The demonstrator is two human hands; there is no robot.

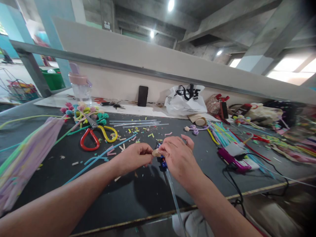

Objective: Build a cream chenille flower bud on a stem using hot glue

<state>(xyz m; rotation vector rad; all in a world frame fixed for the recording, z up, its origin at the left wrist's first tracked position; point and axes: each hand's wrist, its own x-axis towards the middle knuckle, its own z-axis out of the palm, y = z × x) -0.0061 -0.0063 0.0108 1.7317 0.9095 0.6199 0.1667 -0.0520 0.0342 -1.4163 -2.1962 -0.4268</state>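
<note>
Where the fingertips of the two hands come together, a small, tan, rounded piece of indistinct material point(156, 152) lies between them, over the middle of a matt dark-grey tabletop point(145, 200). The left hand point(137, 156) pinches this piece between thumb and forefinger; the right hand point(179, 159) has its fingers closed over a shiny dark-blue part point(163, 163) at the head of a slender clear rod point(173, 187), though whether they also grip the tan piece cannot be told. The rod slants nearward, crossing the tabletop's pale, worn front edge point(118, 225). Between the forearms, a dark stretch of surface reaches this edge, leaving room on both sides of the rod. Beside the left forearm, room is narrower: light-blue fuzzy strips point(98, 161) lie close to it, with metal scissors with one red and one yellow handle loop point(97, 133) farther out. Beyond the hands, scattered pastel offcuts point(150, 135) give way to loose, clear, thin rods point(138, 123) lying crosswise, then to an upright black phone point(142, 96) near the back panel. To the right, past some dark surface, a magenta-and-white glue gun point(233, 161) lies near the front edge, its black cable point(238, 189) dropping over that edge.
</note>
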